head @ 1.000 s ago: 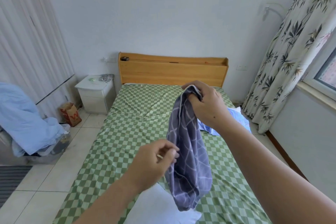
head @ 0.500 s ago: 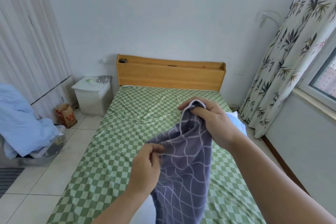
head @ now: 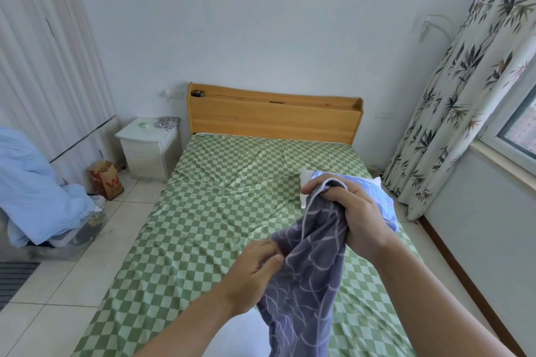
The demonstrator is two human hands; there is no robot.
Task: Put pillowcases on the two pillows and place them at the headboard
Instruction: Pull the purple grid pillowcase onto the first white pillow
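The grey-purple cotton pillowcase with a white line pattern (head: 304, 275) hangs over the green-and-white checked bed (head: 220, 211), bunched between both hands. The right hand (head: 352, 217) clamps its piped edge up high; the left hand (head: 255, 272) pinches the cloth lower down. A second ago the case dangled narrow from the right hand alone; now it is drawn wider and lower, which suggests the opening is being sought. A bare white pillow (head: 235, 336) lies below, and another with blue cloth (head: 377, 197) lies behind the right hand, short of the wooden headboard (head: 272, 119).
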